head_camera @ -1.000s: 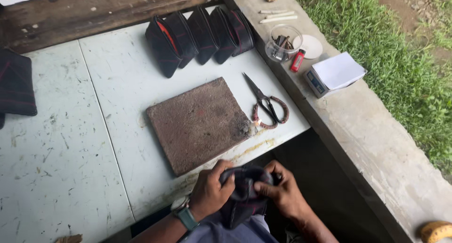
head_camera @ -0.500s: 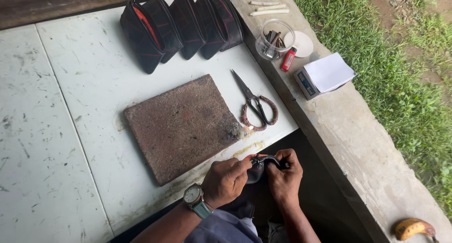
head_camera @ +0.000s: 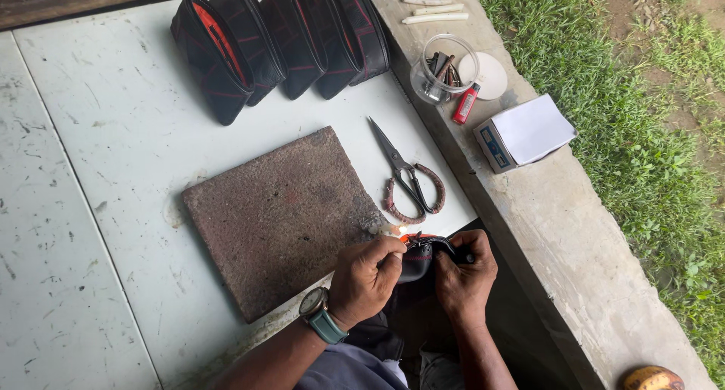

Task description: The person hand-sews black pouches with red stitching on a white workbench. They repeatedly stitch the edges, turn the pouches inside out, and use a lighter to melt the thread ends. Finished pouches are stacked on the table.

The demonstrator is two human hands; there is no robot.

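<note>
Your left hand and right hand meet just past the counter edge, both closed on a small dark pouch with an orange lining showing at its top. Your left fingers pinch the pouch's near side, and your right fingers curl around its far side. There is a small bright spot at the top of the pouch, between your hands; what it is cannot be told. A watch sits on your left wrist.

A brown slab lies on the counter just beside your left hand. Scissors with wrapped handles lie just right of the slab. Five dark pouches stand in a row at the far end of the counter. On the concrete ledge to the right are a clear jar, a red lighter and a white box.
</note>
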